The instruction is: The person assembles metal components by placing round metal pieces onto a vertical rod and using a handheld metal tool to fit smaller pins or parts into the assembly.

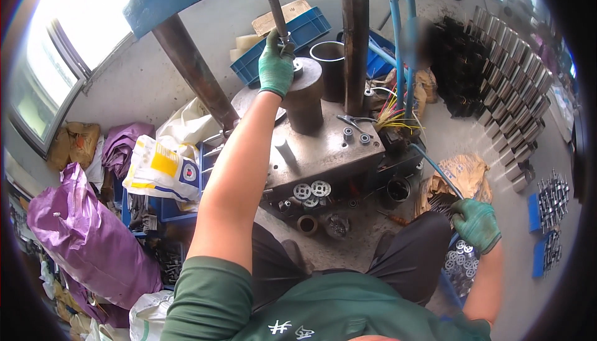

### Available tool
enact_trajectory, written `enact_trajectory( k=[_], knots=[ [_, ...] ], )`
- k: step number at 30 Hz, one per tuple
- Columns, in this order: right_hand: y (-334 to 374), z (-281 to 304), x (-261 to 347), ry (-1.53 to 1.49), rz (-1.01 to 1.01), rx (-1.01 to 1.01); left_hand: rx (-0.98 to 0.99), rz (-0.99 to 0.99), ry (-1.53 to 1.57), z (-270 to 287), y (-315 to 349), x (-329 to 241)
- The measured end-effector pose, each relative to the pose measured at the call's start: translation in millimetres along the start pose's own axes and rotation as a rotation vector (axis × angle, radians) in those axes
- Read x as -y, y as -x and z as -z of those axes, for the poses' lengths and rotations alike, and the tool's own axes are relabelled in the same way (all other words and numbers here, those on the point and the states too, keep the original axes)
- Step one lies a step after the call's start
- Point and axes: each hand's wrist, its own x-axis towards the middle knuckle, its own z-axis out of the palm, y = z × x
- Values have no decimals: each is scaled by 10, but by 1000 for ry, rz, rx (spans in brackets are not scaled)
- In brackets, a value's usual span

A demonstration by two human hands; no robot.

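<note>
My left hand (277, 67), in a green glove, reaches far forward with its fingers closed round the lower end of a dark metal shaft (274, 4). The shaft stands nearly upright, tilted a little. Just under that hand is a round steel pedestal (305, 95) with a small ring-shaped metal part (298, 66) on top. Whether shaft and ring touch is hidden by the glove. To the right, my gloved right hand (476, 224) is wrapped round the end of a blue lever (437, 169) that rises to the left toward the press.
Pliers (354, 119) and small bearings (347, 133) lie on the steel press bed (323, 148). Round perforated plates (320, 188) rest at its front edge. Press columns (354, 42) stand near the pedestal. Stacked metal cylinders (513, 73) are at right, a purple sack (93, 241) at left.
</note>
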Motion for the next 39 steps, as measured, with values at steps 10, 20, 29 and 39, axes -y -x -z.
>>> enact_trajectory(
  k=[10,20,29,39],
  knots=[
    [-37,39,91,7,30,-49,4,-16,-9,-3,16,-34],
    [-121,150,91,4,7,-8,10,6,-10,14,12,-19],
    [-219,241,-28,-48,40,-41,-7,7,25,-17,1,18],
    [-136,199,7,-156,-9,20,-54,-94,-5,-11,64,-32]
  ],
)
